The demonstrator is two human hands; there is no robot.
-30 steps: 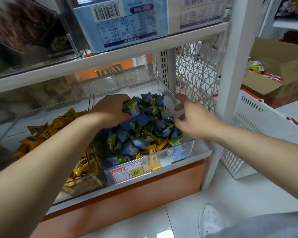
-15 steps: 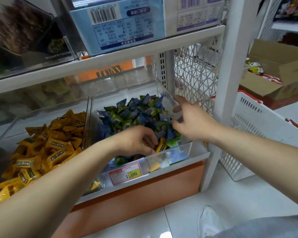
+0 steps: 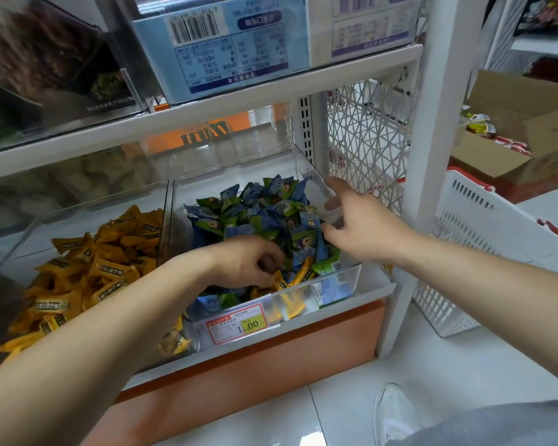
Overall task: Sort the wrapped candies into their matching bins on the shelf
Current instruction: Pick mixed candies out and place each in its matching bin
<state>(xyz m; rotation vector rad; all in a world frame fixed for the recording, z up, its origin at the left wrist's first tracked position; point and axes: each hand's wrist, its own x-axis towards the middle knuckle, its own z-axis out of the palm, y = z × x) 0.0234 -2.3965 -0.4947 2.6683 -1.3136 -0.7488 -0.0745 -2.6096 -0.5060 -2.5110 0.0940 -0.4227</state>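
Note:
Two clear bins sit side by side on the low shelf. The left bin (image 3: pixel 78 204) holds yellow wrapped candies (image 3: pixel 103 265). The right bin (image 3: pixel 339 284) is heaped with blue-and-green candies (image 3: pixel 264 214), and a few stray yellow candies (image 3: pixel 303 273) lie at its front. My left hand (image 3: pixel 248 262) is curled down into the front of the right bin, fingertips pinched on one of the yellow strays. My right hand (image 3: pixel 361 226) holds that bin's right wall, thumb inside against the blue candies.
A red-and-yellow price tag (image 3: pixel 237 323) hangs on the right bin's front. The upper shelf (image 3: pixel 207 114) carries boxes close overhead. A white post (image 3: pixel 432 156) and wire mesh (image 3: pixel 364 136) close the right side. A white basket (image 3: pixel 484 252) and a cardboard box (image 3: pixel 512 130) stand beyond.
My left hand came off the top of the blue pile and dropped to the front of the right bin among the yellow strays. My right hand stayed on the bin wall.

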